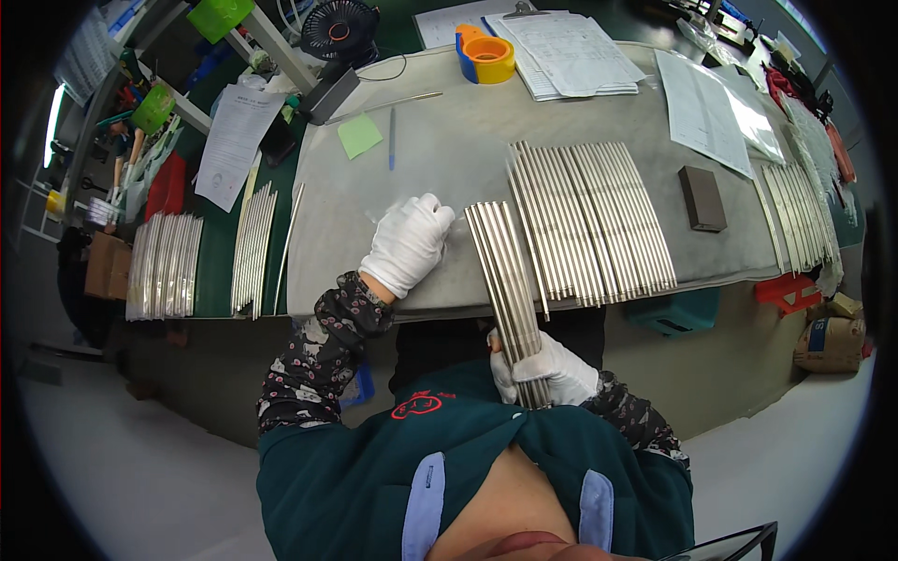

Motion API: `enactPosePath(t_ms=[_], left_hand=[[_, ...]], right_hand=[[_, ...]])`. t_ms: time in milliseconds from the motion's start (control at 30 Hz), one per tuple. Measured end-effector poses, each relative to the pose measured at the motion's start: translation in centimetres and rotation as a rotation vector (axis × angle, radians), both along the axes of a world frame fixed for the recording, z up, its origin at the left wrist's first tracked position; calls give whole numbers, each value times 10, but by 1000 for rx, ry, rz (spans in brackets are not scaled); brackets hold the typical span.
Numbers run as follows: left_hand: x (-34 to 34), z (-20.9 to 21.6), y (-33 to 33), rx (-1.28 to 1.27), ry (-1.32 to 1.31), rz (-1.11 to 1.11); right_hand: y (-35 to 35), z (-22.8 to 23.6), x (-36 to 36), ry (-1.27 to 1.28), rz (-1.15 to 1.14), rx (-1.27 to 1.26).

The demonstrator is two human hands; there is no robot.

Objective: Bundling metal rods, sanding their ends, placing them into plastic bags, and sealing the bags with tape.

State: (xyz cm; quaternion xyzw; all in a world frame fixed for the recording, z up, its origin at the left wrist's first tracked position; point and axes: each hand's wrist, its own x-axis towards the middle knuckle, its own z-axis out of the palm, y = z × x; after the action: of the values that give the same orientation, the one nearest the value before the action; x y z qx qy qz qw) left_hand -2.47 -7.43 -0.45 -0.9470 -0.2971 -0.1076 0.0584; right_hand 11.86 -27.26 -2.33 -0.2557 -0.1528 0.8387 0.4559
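My right hand (558, 370), in a white glove, grips the near end of a bundle of thin metal rods (505, 271). The bundle reaches over the table's front edge, its far end lying on the grey table top (346, 234). Just right of it, many more shiny rods (589, 224) lie side by side in a flat row. My left hand (409, 245), also gloved in white, rests on the table left of the bundle with its fingers curled in. What those fingers hold, if anything, is hidden; a faint transparent scrap seems to show beside them.
Smaller rod groups lie at far left (164, 266), left (253, 248) and far right (795, 220). A dark brown block (702, 198) sits right of the main row. Behind are a tape dispenser (486, 56), papers (571, 56), a pen (392, 138), a green note (360, 136) and a black fan (340, 33).
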Motion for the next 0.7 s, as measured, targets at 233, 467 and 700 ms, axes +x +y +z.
enactPosePath(t_ms=[233, 467, 700], left_hand=[[-2, 32, -25, -47, -556, -68], [-54, 1, -69, -10, -72, -260], [-59, -21, -93, -113, -230, 314]], right_hand=[[8, -6, -2, 23, 80, -7], [12, -18, -6, 269, -42, -30], [22, -18, -8, 329, -109, -17]])
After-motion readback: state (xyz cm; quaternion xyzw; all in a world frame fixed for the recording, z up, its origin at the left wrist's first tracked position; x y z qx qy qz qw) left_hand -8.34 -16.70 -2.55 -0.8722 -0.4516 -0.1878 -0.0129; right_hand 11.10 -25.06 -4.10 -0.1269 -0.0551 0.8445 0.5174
